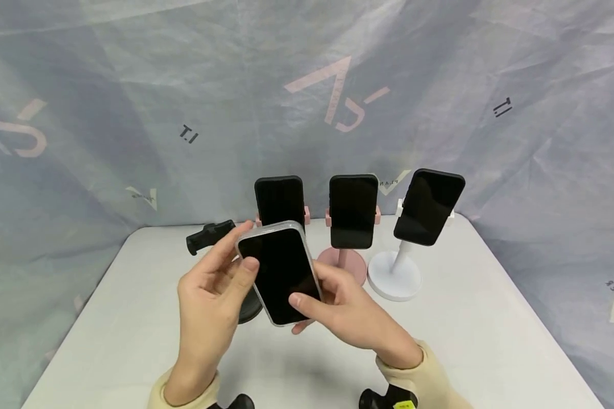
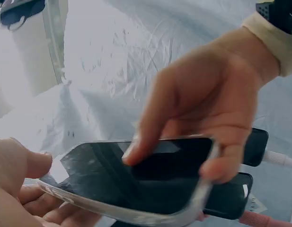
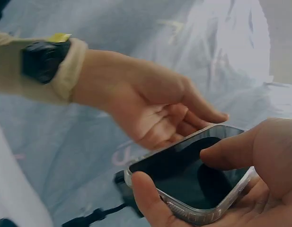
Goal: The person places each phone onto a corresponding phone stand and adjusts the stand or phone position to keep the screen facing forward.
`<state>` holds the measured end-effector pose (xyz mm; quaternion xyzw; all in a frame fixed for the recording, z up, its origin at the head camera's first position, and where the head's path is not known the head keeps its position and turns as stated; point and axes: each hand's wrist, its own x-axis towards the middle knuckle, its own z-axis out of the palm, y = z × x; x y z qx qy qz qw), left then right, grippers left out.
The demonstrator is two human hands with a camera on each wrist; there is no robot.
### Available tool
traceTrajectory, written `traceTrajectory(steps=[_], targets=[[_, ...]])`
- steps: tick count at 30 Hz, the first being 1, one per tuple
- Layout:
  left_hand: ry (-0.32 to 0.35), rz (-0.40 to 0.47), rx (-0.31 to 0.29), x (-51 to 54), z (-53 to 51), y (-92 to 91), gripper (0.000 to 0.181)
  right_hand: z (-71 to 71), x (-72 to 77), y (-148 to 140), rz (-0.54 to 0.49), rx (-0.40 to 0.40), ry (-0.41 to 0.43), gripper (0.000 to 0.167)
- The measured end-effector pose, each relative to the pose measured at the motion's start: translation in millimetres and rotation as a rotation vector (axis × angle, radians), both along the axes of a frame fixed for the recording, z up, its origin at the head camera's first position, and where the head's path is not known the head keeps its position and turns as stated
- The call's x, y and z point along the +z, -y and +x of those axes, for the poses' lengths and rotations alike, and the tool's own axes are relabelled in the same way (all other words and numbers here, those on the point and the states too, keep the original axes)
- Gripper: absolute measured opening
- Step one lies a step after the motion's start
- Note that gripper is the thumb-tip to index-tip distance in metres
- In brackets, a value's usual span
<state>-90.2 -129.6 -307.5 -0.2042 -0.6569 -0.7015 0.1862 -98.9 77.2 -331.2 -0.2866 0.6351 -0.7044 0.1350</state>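
A smartphone [image 1: 278,272] in a clear case is held between both hands above the table, its dark screen facing up toward the head camera. My left hand [image 1: 210,301] grips its left edge, thumb at the front and fingers behind. On the lower right side my right hand [image 1: 348,309] holds it, the thumb lying on the screen and the other fingers underneath. The right wrist view shows the same phone [image 3: 193,172] with its clear rim. Behind the left hand is a black phone stand [image 1: 211,236], partly hidden, with no phone in its clamp.
Three dark phones stand at the back: one [image 1: 280,199] in a pink clamp, one [image 1: 354,210] on a pink stand [image 1: 355,264], one [image 1: 430,207] tilted on a white stand [image 1: 395,278]. The white table [image 1: 117,318] ends at a grey printed cloth [image 1: 235,113].
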Motion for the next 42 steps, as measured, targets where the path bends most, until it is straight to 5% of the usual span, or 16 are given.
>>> traceTrajectory(steps=[3,7,11,15,20,25,34,42], targets=[[-0.087,-0.044,-0.046,-1.1,4.2,-6.6,0.043,3.7,9.0,1,-0.085,-0.039,-0.057,0.035],[-0.102,-0.162,-0.108,-3.8,7.2,-14.3,0.046,8.3,18.2,-2,-0.166,-0.106,-0.111,0.036],[-0.082,-0.219,-0.132,-5.7,7.8,-20.3,0.049,12.4,22.6,-9,-0.145,-0.184,-0.129,0.035],[-0.119,-0.250,-0.094,-9.8,6.7,-26.5,0.050,13.8,22.3,-11,-0.121,-0.241,-0.184,0.044],[-0.167,-0.188,-0.077,-13.1,3.9,-33.8,0.051,13.5,20.7,-8,-0.166,-0.272,-0.235,0.051],[-0.131,-0.078,-0.086,-10.5,1.2,-30.7,0.052,10.4,19.5,0,-0.174,-0.295,-0.296,0.048],[-0.108,-0.024,-0.096,-6.3,-2.9,-35.3,0.046,5.5,23.8,-6,-0.196,-0.339,-0.370,0.048],[-0.115,-0.002,-0.116,-3.0,-3.0,-38.1,0.046,-2.7,24.1,-10,-0.165,-0.355,-0.354,0.045]])
